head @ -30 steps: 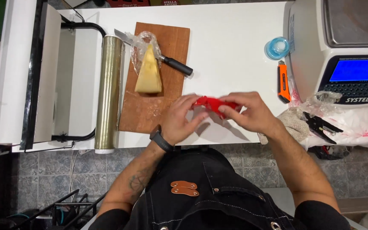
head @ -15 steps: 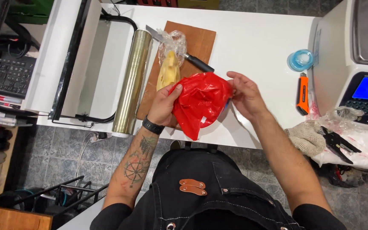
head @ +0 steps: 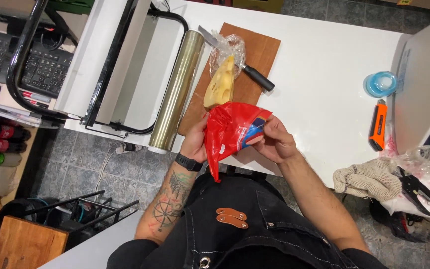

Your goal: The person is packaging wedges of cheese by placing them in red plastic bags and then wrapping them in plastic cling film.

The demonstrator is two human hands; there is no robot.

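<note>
Fingers [head: 255, 138] of the right hand [head: 273, 143] are closed on the upper edge of a red plastic bag [head: 230, 133], which is held at the centre of the frame, just above the near edge of the white surface [head: 319, 74]. The bag's other side is gripped by the left hand [head: 195, 143], whose fingers are mostly hidden behind the plastic; a black wristwatch [head: 188, 162] is worn on that wrist. Just above the bag, a wedge of holed yellow cheese [head: 220, 84] is seen on a wooden cutting board [head: 260, 55], with crumpled clear wrap [head: 227, 47] and a black-handled knife [head: 240, 65] beside it. A roll of cling film [head: 176, 92] lies left of the board. At the right of the frame, an orange utility knife [head: 377, 124], a blue tape roll [head: 380, 83] and what appears to be a knitted work glove [head: 367, 179] are found.
</note>
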